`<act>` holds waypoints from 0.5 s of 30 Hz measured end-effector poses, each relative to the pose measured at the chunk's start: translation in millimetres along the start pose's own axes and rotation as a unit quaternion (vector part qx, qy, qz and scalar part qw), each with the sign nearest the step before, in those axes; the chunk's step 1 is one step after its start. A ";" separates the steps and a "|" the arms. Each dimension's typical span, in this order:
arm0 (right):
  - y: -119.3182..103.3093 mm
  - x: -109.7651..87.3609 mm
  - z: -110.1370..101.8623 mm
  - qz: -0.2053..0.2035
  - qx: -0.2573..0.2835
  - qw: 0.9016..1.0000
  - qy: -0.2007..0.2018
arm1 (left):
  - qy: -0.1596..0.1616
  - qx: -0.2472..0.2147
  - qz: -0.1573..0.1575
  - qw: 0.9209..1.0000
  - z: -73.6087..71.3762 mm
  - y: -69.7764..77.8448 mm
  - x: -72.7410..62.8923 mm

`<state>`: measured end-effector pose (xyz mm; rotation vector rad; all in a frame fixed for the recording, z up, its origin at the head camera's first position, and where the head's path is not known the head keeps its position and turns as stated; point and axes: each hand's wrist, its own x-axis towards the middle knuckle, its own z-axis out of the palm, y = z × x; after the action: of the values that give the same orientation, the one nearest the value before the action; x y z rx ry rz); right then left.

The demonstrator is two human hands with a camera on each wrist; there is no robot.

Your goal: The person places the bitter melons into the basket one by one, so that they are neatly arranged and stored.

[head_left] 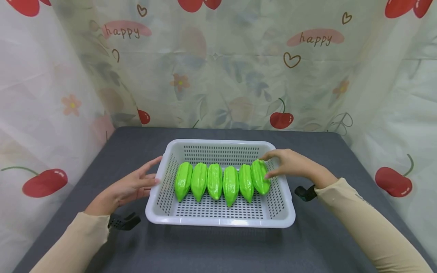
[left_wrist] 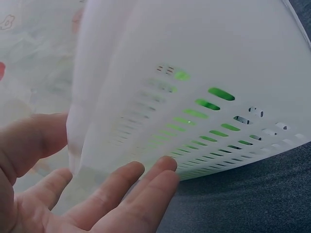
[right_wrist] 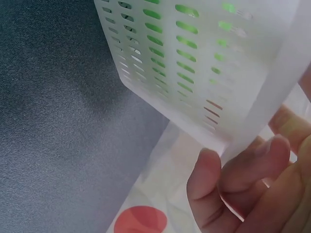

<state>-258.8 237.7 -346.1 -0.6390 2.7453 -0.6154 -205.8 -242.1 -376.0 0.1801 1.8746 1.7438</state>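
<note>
A white perforated plastic basket (head_left: pixel 218 221) holds several glossy green star fruits (head_left: pixel 214 182) side by side in a row. The rightmost star fruit (head_left: pixel 260 178) leans slightly, its upper end towards the left. Over the basket's right rim reaches my right hand (head_left: pixel 290 163), pinching that fruit between thumb and index finger. Its other fingers (right_wrist: pixel 206 174) are bent outside the basket wall, as the right wrist view shows. My left hand (head_left: pixel 131 185) is at the left rim with relaxed fingers. In the left wrist view its fingertips (left_wrist: pixel 165 167) lie right by the perforated wall (left_wrist: pixel 233 53).
The basket stands on a dark grey table (head_left: pixel 211 248). A cloth printed with cherries and hearts (head_left: pixel 218 68) hangs behind and along both sides. Each wrist wears a small black camera, one by the left cuff (head_left: pixel 124 221) and one by the right cuff (head_left: pixel 305 193).
</note>
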 end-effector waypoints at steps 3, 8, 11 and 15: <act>1.6 -1.2 -0.1 -0.002 0.016 1.000 0.002 | 0.001 0.005 0.001 1.000 -1.1 -0.8 -0.1; 0.7 -6.6 -2.9 -0.006 0.031 0.999 0.009 | 0.008 0.017 0.005 1.000 -2.8 -2.4 -0.3; -1.3 -10.9 -6.8 -0.013 0.034 0.999 0.013 | 0.015 0.031 0.006 0.999 -3.9 -2.1 -1.7; -3.8 -16.6 -12.2 -0.022 0.036 0.999 0.018 | 0.031 0.071 0.009 0.997 -5.6 3.7 -7.8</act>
<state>-247.1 246.6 -331.2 -0.6793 2.7338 -0.7401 -203.0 -250.1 -370.1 0.1993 2.0492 1.6472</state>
